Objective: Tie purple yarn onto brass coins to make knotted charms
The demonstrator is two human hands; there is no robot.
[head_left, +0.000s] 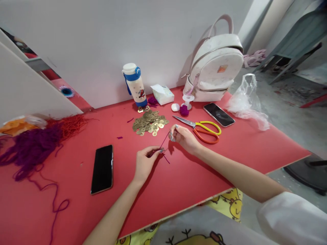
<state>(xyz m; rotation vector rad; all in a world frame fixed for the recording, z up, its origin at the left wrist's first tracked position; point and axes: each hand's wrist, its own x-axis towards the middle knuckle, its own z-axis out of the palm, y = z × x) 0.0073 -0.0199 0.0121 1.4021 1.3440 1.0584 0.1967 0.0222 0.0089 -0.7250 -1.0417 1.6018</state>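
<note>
A thin purple cord [165, 139] runs between my two hands over the red table [184, 177]. My left hand [148, 160] pinches its lower part, and a loose end sticks out past the fingertips. Higher and to the right, my right hand [182, 136] has its fingers closed on the cord's upper end. Just behind the hands lies a pile of brass-coloured coins with holes [149, 121]. Scissors with yellow and orange handles [192, 124] rest beyond my right hand.
A black phone [102, 169] lies left of my left hand, with purple yarn [33, 146] farther left. Behind stand a bottle [135, 85], a tissue pack [163, 95] and a white backpack [217, 68]. Another phone [219, 115] and a plastic bag [246, 102] are at the right.
</note>
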